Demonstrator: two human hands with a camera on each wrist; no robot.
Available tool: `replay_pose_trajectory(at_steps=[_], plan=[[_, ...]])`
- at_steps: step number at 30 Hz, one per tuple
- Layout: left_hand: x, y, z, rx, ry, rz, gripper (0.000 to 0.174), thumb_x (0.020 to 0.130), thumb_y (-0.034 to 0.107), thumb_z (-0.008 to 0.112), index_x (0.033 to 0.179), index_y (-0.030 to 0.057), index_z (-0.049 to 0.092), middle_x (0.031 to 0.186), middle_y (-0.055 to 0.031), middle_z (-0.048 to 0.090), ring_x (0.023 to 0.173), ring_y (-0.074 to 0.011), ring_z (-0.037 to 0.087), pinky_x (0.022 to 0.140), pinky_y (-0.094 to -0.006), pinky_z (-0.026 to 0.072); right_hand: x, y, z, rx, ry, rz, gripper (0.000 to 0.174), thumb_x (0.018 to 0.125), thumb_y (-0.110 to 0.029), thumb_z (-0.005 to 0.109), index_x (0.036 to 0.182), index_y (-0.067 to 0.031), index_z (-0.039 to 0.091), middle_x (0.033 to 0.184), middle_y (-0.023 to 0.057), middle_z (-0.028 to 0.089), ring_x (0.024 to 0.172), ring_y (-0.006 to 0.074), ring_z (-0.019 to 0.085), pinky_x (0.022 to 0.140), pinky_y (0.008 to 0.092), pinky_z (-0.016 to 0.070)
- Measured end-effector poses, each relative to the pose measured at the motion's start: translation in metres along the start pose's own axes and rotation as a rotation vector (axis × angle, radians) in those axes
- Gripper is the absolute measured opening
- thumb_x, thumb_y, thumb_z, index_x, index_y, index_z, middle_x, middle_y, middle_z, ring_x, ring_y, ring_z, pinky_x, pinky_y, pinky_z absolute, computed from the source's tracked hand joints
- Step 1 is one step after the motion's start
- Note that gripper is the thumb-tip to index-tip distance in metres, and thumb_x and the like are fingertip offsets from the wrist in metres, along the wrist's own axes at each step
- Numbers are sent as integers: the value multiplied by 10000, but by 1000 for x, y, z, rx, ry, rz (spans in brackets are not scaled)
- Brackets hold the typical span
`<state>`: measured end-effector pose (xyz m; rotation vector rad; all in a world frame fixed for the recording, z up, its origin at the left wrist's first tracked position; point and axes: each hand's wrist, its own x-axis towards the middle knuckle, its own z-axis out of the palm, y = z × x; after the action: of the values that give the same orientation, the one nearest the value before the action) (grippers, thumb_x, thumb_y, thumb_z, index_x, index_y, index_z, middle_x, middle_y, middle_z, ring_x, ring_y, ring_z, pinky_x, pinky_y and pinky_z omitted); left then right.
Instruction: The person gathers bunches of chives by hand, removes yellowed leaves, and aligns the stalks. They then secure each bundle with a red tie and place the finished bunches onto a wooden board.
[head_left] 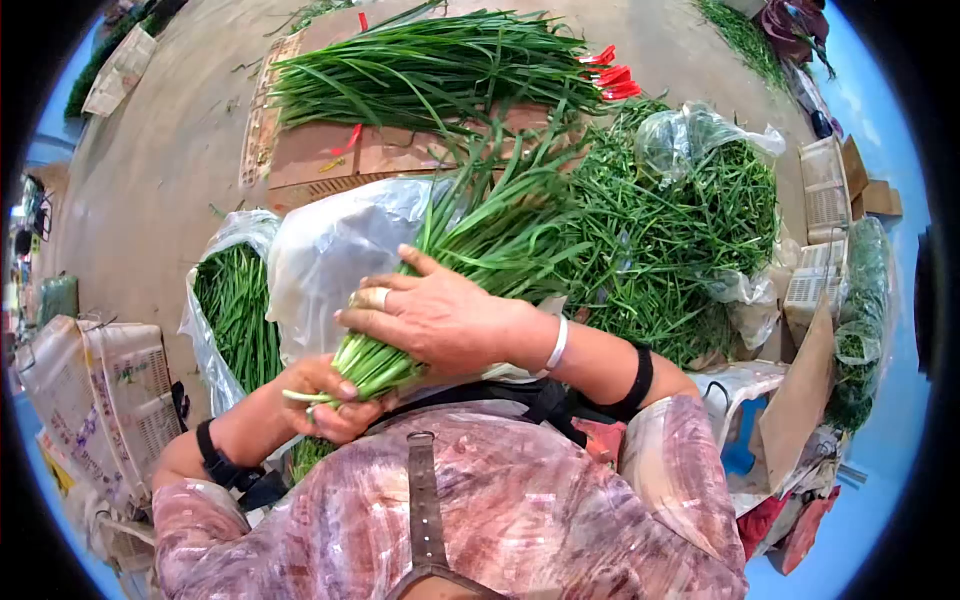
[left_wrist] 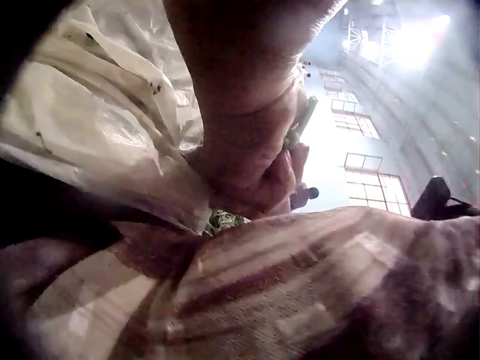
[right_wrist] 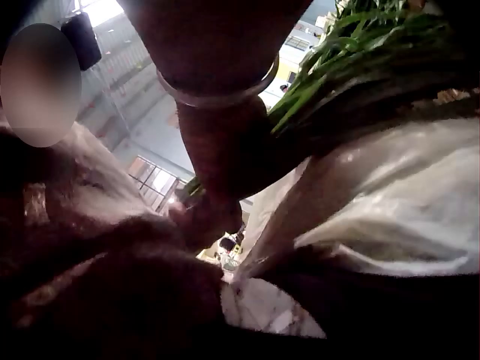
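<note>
In the head view a bunch of garlic chives slants across the person's front, pale stem ends low at the left and leaves up to the right. The left hand grips the stem ends, its thumb over them. Across the stems farther up lies the right hand, back upward, its fingers nearly straight and a ring on one; its thumb is hidden. Dark wrist views show the left hand bent around something green and the right hand beyond a bangle, with chive leaves beside it.
Beyond the hands, chives with red ties lie on cardboard. A white plastic sheet covers the lap area. Loose greens are heaped at the right, and a bag of greens stands left. Plastic crates flank the left side.
</note>
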<state>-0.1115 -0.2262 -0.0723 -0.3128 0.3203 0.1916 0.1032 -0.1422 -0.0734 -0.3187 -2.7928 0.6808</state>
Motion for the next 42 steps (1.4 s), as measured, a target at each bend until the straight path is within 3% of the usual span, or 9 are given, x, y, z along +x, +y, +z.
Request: replay_pose_trajectory(at_steps=[7,9,13,21,23,27,30,37,42], plan=[[-10,-10,4,-37,-54,124,605,793,292,596,1153,-130,352,712,-129,475,433,-108,423,362,-232,327,11,8,21,43,7,9,349,712,-129,571,1053,-82,516,782,67,570,820,247,595,849,430,406],[-12,-12,-9,-27,-181,201,988,728,700,483,1236,-125,289,815,-217,529,465,-201,490,372,-273,404,10,10,19,83,134,7,317,661,-92,590,973,-77,535,725,75,579,746,260,601,746,390,434],[-15,-1,0,292,-217,458,1176,582,852,408,1337,-30,225,1068,-324,503,760,-398,617,567,-428,549,13,17,-7,190,157,169,285,594,-73,637,842,-41,501,719,154,584,733,361,591,618,460,461],[19,49,24,1891,342,1184,1288,431,578,794,1405,80,114,1432,-124,227,1307,-262,254,1050,-452,258,22,33,-62,764,-174,210,355,609,-80,673,933,15,564,776,140,635,683,220,631,620,332,496],[53,52,49,1162,59,1567,1113,551,459,803,1388,61,185,1371,-154,344,1252,-282,357,1017,-430,321,27,34,-54,1259,-397,300,359,644,-102,694,942,45,558,806,115,633,691,170,620,640,307,515],[46,61,54,969,136,1449,793,682,238,728,1324,33,310,1213,-174,511,1140,-297,483,960,-413,395,31,40,-20,1618,-174,355,454,669,-233,730,986,47,566,837,124,619,753,202,619,699,328,515],[43,77,29,619,36,1510,497,718,54,598,1179,2,420,991,-193,609,924,-281,586,839,-405,475,25,58,-19,912,-64,493,641,634,-430,734,1021,53,568,854,140,621,780,202,598,724,328,462],[-26,107,-10,303,-162,1588,321,735,8,580,1054,22,545,892,-126,616,946,-291,578,886,-460,465,-95,78,-16,545,-36,417,363,692,-101,661,1029,-13,559,895,206,605,811,305,594,742,379,457],[-44,110,-34,144,85,1638,219,759,-26,559,975,9,573,892,-117,617,973,-302,574,914,-494,438,-206,109,-29,-314,-554,1184,151,755,-111,534,828,-5,614,827,206,618,777,352,609,663,444,490]])
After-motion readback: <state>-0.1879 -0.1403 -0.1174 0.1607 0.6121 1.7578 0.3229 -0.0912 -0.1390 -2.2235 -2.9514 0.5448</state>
